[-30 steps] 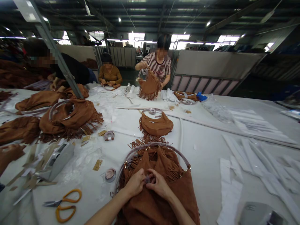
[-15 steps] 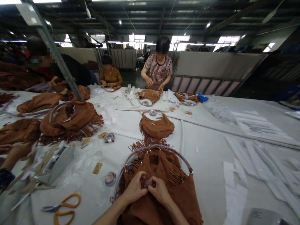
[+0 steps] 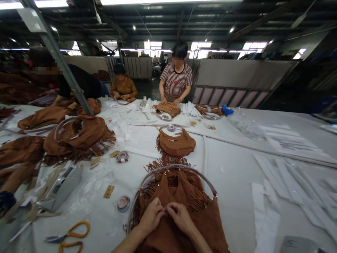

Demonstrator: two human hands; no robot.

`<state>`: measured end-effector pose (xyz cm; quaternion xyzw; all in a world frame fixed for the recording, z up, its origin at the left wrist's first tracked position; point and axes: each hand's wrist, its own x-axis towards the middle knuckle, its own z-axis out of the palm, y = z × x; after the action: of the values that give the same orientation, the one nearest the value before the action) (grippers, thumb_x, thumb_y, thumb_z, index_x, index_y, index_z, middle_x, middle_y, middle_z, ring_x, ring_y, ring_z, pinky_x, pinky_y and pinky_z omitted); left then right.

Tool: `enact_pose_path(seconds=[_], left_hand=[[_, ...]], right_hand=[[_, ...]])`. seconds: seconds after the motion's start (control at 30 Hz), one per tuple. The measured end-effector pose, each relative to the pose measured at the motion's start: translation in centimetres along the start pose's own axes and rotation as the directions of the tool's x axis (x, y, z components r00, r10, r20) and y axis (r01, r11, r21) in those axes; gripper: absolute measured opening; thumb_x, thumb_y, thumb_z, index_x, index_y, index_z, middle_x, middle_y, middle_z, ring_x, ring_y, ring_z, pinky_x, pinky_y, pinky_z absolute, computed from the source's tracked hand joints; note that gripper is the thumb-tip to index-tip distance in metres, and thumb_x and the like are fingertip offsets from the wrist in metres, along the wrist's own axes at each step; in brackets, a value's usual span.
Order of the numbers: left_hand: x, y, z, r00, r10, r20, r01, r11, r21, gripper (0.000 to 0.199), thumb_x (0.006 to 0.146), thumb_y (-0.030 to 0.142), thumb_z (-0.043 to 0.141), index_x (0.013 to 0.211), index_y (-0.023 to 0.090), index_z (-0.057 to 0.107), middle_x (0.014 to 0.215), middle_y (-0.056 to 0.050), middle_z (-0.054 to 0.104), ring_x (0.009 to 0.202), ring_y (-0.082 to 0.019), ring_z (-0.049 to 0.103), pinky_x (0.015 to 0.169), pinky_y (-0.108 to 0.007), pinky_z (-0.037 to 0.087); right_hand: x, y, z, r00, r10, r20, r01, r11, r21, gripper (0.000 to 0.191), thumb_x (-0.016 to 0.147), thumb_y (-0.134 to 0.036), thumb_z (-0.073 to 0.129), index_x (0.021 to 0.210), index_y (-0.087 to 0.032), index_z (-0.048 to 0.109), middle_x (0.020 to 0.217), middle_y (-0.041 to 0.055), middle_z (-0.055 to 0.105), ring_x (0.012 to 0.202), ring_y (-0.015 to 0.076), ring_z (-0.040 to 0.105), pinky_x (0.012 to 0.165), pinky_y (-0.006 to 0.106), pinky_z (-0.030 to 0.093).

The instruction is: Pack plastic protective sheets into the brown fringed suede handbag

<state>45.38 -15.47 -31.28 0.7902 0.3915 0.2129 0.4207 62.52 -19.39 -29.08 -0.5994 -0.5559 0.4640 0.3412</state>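
Observation:
A brown fringed handbag (image 3: 195, 225) lies on the table right in front of me, its wrapped handle (image 3: 181, 166) arching over the far side. Above the middle of the bag my left hand (image 3: 152, 215) is closed in a pinch, its fingertips meeting those of my right hand (image 3: 180, 216). The right hand is pinched too. Whatever sits between the fingertips is too small to make out. Just beyond lies a smaller brown handbag (image 3: 177, 142) with fringe. Left of my bag are a roll of tape (image 3: 123, 203) and orange-handled scissors (image 3: 71, 235).
More brown bags (image 3: 79, 135) are piled at the left, near a grey tape dispenser (image 3: 61, 186) and a metal post (image 3: 63, 66). White strips (image 3: 265, 218) lie at the right. Co-workers (image 3: 176, 80) handle bags across the white table (image 3: 231, 158). A co-worker's arm (image 3: 19, 179) reaches in from the left.
My left hand has turned and its fingers have closed more tightly; the small greyish piece between my fingertips no longer shows. The striped-shirt co-worker's hands have moved down onto their bag.

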Motion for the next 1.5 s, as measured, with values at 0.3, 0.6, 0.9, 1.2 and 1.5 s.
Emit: enact_pose_path(seconds=[0.3, 0.6, 0.9, 1.2, 1.5], left_hand=[[-0.2, -0.2, 0.6, 0.998, -0.025, 0.055, 0.018, 0.993, 0.113, 0.013, 0.083, 0.012, 0.039, 0.080, 0.018, 0.049, 0.093, -0.005, 0.045, 0.085, -0.015, 0.049, 0.078, -0.027, 0.039], [0.5, 1.4, -0.9, 0.995, -0.094, 0.031, 0.095, 0.994, -0.046, 0.018, 0.068, 0.015, 0.060, 0.086, 0.017, 0.056, 0.085, -0.001, 0.053, 0.080, -0.014, 0.051, 0.072, -0.024, 0.038], [0.4, 0.6, 0.0, 0.992, -0.121, 0.043, 0.119, 0.992, 0.042, 0.019, 0.080, 0.022, 0.051, 0.063, 0.016, 0.059, 0.073, -0.002, 0.054, 0.072, -0.013, 0.052, 0.068, -0.024, 0.036], [0.0, 2.1, 1.0, 0.955, -0.292, -0.060, 0.298, 0.937, 0.181, 0.025, 0.085, 0.022, 0.042, 0.073, 0.016, 0.063, 0.074, -0.007, 0.065, 0.070, -0.018, 0.059, 0.065, -0.027, 0.035], [-2.9, 3.9, 2.0, 0.978, -0.182, 0.098, 0.138, 0.927, 0.350, 0.044, 0.083, 0.024, 0.041, 0.126, 0.016, 0.048, 0.110, -0.014, 0.055, 0.101, -0.028, 0.048, 0.086, -0.040, 0.034]], right_hand=[[0.0, -0.1, 0.7, 1.000, -0.001, 0.020, 0.001, 0.999, -0.038, 0.031, 0.068, -0.020, 0.056, 0.098, -0.017, 0.066, 0.080, 0.0032, 0.068, 0.071, 0.0167, 0.060, 0.066, 0.026, 0.046], [0.1, -0.6, 0.5, 0.999, -0.023, 0.023, 0.026, 0.993, -0.115, 0.021, 0.073, -0.021, 0.051, 0.081, -0.019, 0.070, 0.083, 0.0041, 0.071, 0.080, 0.0195, 0.063, 0.073, 0.027, 0.046], [-0.1, -0.3, 0.4, 0.999, -0.033, 0.019, 0.035, 0.996, -0.081, 0.020, 0.075, -0.026, 0.053, 0.078, -0.019, 0.071, 0.081, 0.0040, 0.072, 0.078, 0.0202, 0.063, 0.071, 0.028, 0.046], [0.3, 0.4, 1.6, 0.990, 0.073, -0.118, -0.079, 0.996, -0.047, 0.020, 0.070, -0.026, 0.052, 0.064, -0.017, 0.069, 0.062, 0.0031, 0.068, 0.061, 0.0187, 0.060, 0.057, 0.026, 0.043], [1.1, 2.0, 2.2, 0.976, 0.193, -0.102, -0.181, 0.976, 0.121, 0.033, 0.074, -0.038, 0.044, 0.053, -0.017, 0.057, 0.047, 0.0002, 0.057, 0.044, 0.0121, 0.052, 0.046, 0.022, 0.041]])
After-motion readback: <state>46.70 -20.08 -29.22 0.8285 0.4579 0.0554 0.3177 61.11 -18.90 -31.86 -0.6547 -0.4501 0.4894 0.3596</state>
